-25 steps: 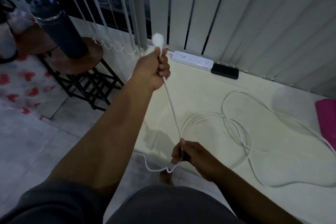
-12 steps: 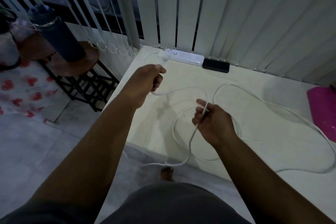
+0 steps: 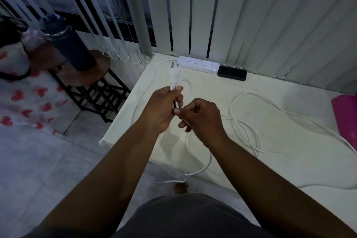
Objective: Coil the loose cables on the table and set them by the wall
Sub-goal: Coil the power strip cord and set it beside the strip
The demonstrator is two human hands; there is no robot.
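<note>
A long white cable (image 3: 257, 100) lies in loose loops across the pale table (image 3: 260, 91), with one bend hanging over the front edge. Its white plug (image 3: 174, 74) sticks up out of my left hand (image 3: 164, 106), which is shut on the cable just below the plug. My right hand (image 3: 201, 117) is right beside the left, touching it, and pinches a further stretch of the same cable so that a loop hangs beneath both hands. A white power strip (image 3: 199, 64) lies at the table's back edge, against the blinds.
A black flat device (image 3: 232, 73) lies next to the power strip. A pink object (image 3: 345, 114) sits at the table's right edge. Left of the table, a round wooden stool (image 3: 87, 75) carries a dark bottle (image 3: 67, 42). Vertical blinds (image 3: 260, 15) cover the wall behind.
My right hand has come up and left from the cable on the table to meet my left hand, bringing a length of cable with it. The left hand lowered slightly.
</note>
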